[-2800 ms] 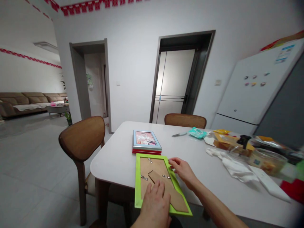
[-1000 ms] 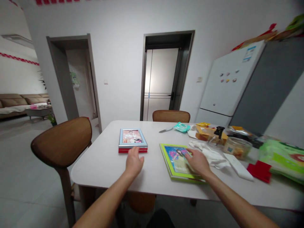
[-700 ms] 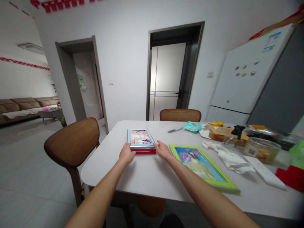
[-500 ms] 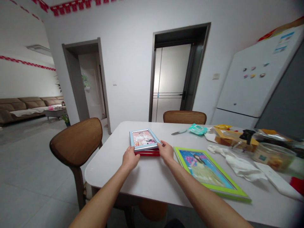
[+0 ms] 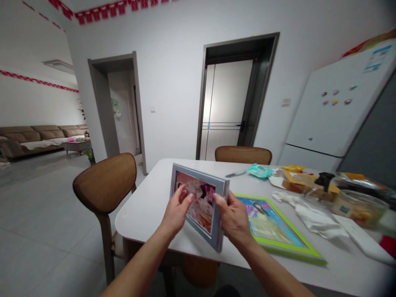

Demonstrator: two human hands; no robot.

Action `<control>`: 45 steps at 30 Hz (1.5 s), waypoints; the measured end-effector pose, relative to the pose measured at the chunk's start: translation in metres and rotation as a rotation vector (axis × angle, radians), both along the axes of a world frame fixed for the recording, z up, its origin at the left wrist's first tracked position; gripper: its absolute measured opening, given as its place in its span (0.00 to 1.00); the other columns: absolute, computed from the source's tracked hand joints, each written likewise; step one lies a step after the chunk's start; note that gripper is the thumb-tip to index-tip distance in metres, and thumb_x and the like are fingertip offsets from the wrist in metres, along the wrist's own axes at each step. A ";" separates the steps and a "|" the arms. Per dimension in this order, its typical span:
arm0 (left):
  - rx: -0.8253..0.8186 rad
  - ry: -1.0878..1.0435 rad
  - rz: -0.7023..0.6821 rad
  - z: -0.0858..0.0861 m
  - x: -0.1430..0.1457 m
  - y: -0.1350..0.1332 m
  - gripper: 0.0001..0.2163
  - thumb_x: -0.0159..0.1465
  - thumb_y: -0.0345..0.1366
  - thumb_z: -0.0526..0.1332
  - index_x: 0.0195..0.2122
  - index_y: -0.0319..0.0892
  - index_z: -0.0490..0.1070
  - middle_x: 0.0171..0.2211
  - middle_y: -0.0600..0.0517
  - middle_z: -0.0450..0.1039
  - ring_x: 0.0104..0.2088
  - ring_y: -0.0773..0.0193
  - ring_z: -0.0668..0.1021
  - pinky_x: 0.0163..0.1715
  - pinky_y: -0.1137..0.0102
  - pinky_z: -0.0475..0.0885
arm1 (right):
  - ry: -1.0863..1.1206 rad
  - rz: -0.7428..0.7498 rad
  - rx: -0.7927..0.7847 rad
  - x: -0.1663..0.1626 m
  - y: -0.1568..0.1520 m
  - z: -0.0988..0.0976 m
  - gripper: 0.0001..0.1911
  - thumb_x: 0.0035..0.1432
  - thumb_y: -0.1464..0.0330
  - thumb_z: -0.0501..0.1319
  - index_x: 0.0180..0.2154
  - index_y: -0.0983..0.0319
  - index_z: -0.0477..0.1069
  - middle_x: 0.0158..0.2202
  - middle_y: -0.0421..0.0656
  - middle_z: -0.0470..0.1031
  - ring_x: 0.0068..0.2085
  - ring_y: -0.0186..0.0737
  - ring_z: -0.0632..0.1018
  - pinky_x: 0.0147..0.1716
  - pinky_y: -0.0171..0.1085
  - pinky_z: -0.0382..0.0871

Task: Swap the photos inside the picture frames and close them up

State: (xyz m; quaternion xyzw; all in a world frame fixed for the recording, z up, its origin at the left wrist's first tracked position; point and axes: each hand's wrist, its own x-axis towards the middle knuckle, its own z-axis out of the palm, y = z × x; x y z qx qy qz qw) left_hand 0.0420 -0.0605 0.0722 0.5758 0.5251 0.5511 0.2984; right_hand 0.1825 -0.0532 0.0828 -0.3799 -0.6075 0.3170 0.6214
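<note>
A silver-blue picture frame (image 5: 201, 194) with a photo in it is lifted off the white table (image 5: 148, 208) and tilted up toward me. My left hand (image 5: 177, 210) grips its left side with fingers over the glass. My right hand (image 5: 232, 218) is closed on its right edge. A green frame (image 5: 275, 233) with a picture of a girl lies face up on the table just right of my hands. The red frame that lay under the silver-blue one is hidden behind it.
Two wooden chairs stand at the table, one on the left (image 5: 107, 187) and one at the far side (image 5: 243, 154). A white cloth (image 5: 309, 216), a glass jar (image 5: 359, 204), packets and a knife (image 5: 235, 174) crowd the right half. A fridge (image 5: 337, 111) stands behind.
Both hands took the silver-blue frame by its sides, lifted it off the red frame and tilted it upright toward me. Earlier the green frame was turned face up and laid to the right.
</note>
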 end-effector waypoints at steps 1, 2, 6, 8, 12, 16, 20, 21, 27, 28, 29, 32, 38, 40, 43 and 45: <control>-0.001 -0.148 -0.048 0.004 0.000 -0.005 0.23 0.58 0.42 0.52 0.52 0.38 0.54 0.48 0.44 0.65 0.47 0.60 0.69 0.44 0.67 0.63 | -0.127 0.006 0.094 0.005 -0.014 0.004 0.11 0.48 0.63 0.56 0.32 0.62 0.69 0.29 0.41 0.71 0.32 0.37 0.70 0.32 0.34 0.64; -0.007 -0.308 -0.100 0.007 0.001 -0.011 0.24 0.57 0.44 0.52 0.53 0.39 0.53 0.48 0.44 0.65 0.46 0.60 0.69 0.45 0.67 0.63 | -0.236 0.020 0.180 0.009 -0.026 0.005 0.09 0.49 0.65 0.55 0.32 0.60 0.70 0.31 0.42 0.70 0.34 0.38 0.70 0.34 0.34 0.64; -0.058 -0.647 -0.223 0.010 -0.003 -0.036 0.27 0.53 0.48 0.56 0.53 0.43 0.55 0.45 0.46 0.68 0.43 0.60 0.72 0.44 0.65 0.63 | -0.551 0.121 0.439 0.018 -0.057 -0.008 0.18 0.48 0.72 0.55 0.43 0.56 0.66 0.36 0.44 0.69 0.37 0.39 0.69 0.36 0.35 0.65; -0.096 -0.645 -0.239 0.005 -0.007 -0.044 0.27 0.52 0.46 0.58 0.52 0.42 0.57 0.43 0.46 0.70 0.42 0.59 0.72 0.43 0.66 0.64 | -0.648 0.131 0.540 0.017 -0.062 -0.023 0.24 0.47 0.74 0.55 0.49 0.56 0.61 0.38 0.45 0.69 0.39 0.40 0.69 0.36 0.36 0.65; -0.149 -0.624 -0.299 -0.013 -0.019 -0.049 0.28 0.49 0.40 0.61 0.51 0.40 0.56 0.43 0.46 0.69 0.43 0.58 0.72 0.42 0.66 0.65 | -0.823 0.138 0.656 0.007 -0.063 -0.053 0.27 0.47 0.73 0.54 0.52 0.58 0.57 0.38 0.48 0.69 0.37 0.43 0.70 0.35 0.39 0.66; -0.158 -0.518 -0.292 -0.037 -0.030 -0.041 0.26 0.49 0.34 0.60 0.50 0.38 0.57 0.45 0.45 0.67 0.44 0.58 0.71 0.42 0.66 0.65 | -0.969 0.096 0.671 -0.011 -0.062 -0.076 0.24 0.44 0.74 0.53 0.47 0.61 0.62 0.35 0.49 0.70 0.34 0.44 0.70 0.32 0.41 0.65; -0.147 -0.163 -0.086 -0.061 -0.040 -0.033 0.27 0.46 0.28 0.58 0.49 0.38 0.57 0.46 0.47 0.67 0.45 0.60 0.70 0.45 0.67 0.64 | -1.079 0.083 0.646 -0.026 -0.061 -0.087 0.20 0.41 0.74 0.55 0.41 0.62 0.65 0.32 0.46 0.71 0.31 0.43 0.69 0.30 0.41 0.65; -0.147 -0.046 -0.032 -0.065 -0.041 -0.032 0.27 0.46 0.28 0.57 0.50 0.38 0.57 0.47 0.47 0.66 0.46 0.61 0.69 0.46 0.68 0.62 | -1.104 0.086 0.639 -0.029 -0.061 -0.089 0.19 0.42 0.74 0.55 0.41 0.62 0.65 0.32 0.46 0.70 0.31 0.43 0.69 0.30 0.40 0.64; -0.164 0.428 0.150 -0.081 -0.045 -0.031 0.28 0.47 0.29 0.54 0.52 0.33 0.55 0.52 0.43 0.60 0.51 0.60 0.63 0.52 0.68 0.54 | -1.188 0.135 0.526 -0.033 -0.065 -0.093 0.13 0.47 0.71 0.55 0.39 0.59 0.65 0.33 0.43 0.69 0.34 0.40 0.68 0.33 0.38 0.63; -0.165 0.464 0.159 -0.082 -0.045 -0.031 0.28 0.48 0.29 0.54 0.52 0.32 0.55 0.52 0.43 0.60 0.51 0.60 0.63 0.52 0.68 0.54 | -1.178 0.176 0.486 -0.032 -0.065 -0.091 0.14 0.47 0.70 0.56 0.39 0.59 0.65 0.35 0.43 0.69 0.35 0.40 0.68 0.34 0.38 0.63; -0.161 0.490 0.162 -0.083 -0.045 -0.031 0.27 0.49 0.30 0.54 0.52 0.31 0.55 0.52 0.43 0.60 0.52 0.60 0.63 0.53 0.68 0.53 | -1.158 0.228 0.441 -0.029 -0.065 -0.088 0.15 0.46 0.67 0.58 0.39 0.58 0.65 0.36 0.42 0.69 0.37 0.40 0.67 0.36 0.38 0.62; -0.152 0.530 0.156 -0.086 -0.045 -0.031 0.26 0.50 0.31 0.53 0.52 0.31 0.55 0.53 0.43 0.59 0.52 0.60 0.62 0.53 0.69 0.53 | -1.048 0.310 0.283 -0.015 -0.054 -0.073 0.16 0.47 0.63 0.57 0.41 0.57 0.65 0.41 0.42 0.67 0.41 0.38 0.67 0.40 0.37 0.61; -0.204 0.562 0.166 -0.084 -0.045 -0.031 0.26 0.50 0.32 0.53 0.52 0.34 0.57 0.54 0.45 0.57 0.54 0.62 0.60 0.54 0.69 0.51 | -1.019 0.051 0.046 0.010 0.012 -0.059 0.14 0.52 0.67 0.50 0.36 0.64 0.71 0.38 0.46 0.70 0.39 0.37 0.69 0.41 0.33 0.60; -0.211 0.578 0.165 -0.083 -0.044 -0.031 0.25 0.50 0.33 0.53 0.51 0.34 0.58 0.54 0.45 0.56 0.54 0.62 0.60 0.54 0.70 0.51 | -1.112 0.017 0.026 0.005 0.032 -0.062 0.13 0.53 0.67 0.49 0.33 0.62 0.72 0.34 0.45 0.71 0.36 0.36 0.70 0.38 0.33 0.60; -0.217 0.599 0.158 -0.082 -0.044 -0.032 0.24 0.50 0.33 0.53 0.50 0.34 0.59 0.54 0.44 0.56 0.54 0.62 0.60 0.53 0.69 0.51 | -1.214 -0.035 0.002 -0.010 0.051 -0.068 0.14 0.53 0.66 0.49 0.30 0.61 0.73 0.32 0.45 0.72 0.35 0.37 0.70 0.34 0.33 0.59; -0.217 0.610 0.153 -0.081 -0.044 -0.032 0.24 0.50 0.33 0.53 0.50 0.34 0.60 0.54 0.44 0.56 0.54 0.62 0.60 0.53 0.69 0.51 | -1.225 -0.066 -0.015 -0.022 0.057 -0.071 0.14 0.52 0.66 0.50 0.29 0.61 0.73 0.33 0.46 0.72 0.36 0.38 0.70 0.33 0.34 0.58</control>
